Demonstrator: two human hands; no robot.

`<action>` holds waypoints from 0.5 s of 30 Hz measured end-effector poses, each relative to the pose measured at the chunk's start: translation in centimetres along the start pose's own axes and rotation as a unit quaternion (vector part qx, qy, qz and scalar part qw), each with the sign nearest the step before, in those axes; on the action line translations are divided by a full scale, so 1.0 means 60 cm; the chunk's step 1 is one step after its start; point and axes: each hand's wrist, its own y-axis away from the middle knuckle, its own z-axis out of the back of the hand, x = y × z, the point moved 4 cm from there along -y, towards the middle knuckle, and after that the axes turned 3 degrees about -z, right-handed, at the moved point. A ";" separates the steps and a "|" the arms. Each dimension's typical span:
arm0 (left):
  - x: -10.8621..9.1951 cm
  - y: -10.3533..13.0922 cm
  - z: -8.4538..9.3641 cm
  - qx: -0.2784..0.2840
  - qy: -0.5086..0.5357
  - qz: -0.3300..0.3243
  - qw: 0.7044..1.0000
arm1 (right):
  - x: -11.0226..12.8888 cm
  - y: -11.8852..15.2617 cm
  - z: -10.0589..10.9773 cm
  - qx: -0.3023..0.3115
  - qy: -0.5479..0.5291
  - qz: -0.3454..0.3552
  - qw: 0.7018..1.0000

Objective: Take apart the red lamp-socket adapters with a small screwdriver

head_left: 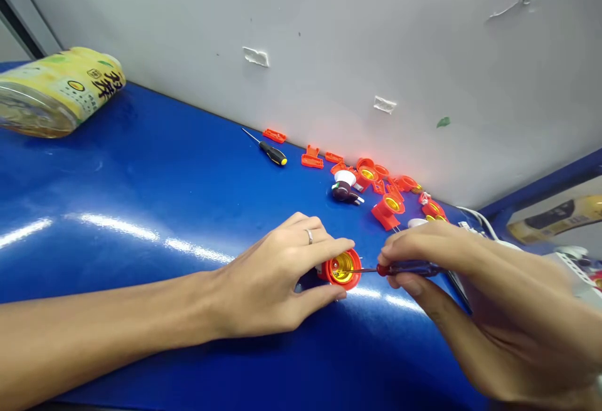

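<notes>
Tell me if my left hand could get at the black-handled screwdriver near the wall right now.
Probably yes, though the left hand would first need to release the red socket; I see only blue tabletop between that hand and the black-handled screwdriver.

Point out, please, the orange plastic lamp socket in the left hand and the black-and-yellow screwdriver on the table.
Orange plastic lamp socket [345, 263], head view: its gold lining.
Black-and-yellow screwdriver [271, 151], head view: its handle.

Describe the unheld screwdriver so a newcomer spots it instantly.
On the blue table, look along the foot of the grey wall. The screwdriver lies near the left end of the orange parts. Its yellow-ended black handle sets it apart from them.
</notes>
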 end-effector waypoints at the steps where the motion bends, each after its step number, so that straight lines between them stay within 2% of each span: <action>1: 0.000 0.000 0.000 0.001 0.003 0.000 1.000 | 0.001 0.002 0.001 0.003 -0.004 0.005 1.000; 8: 0.007 0.000 -0.001 -0.004 0.006 0.028 1.000 | -0.002 0.011 0.002 0.010 -0.018 -0.011 1.000; 12: 0.010 0.001 -0.001 -0.003 -0.001 0.042 0.999 | -0.005 0.011 -0.002 -0.012 -0.032 -0.005 0.999; 15: 0.011 0.001 -0.003 0.008 -0.001 0.057 0.998 | -0.015 0.012 -0.010 -0.033 -0.053 -0.029 0.998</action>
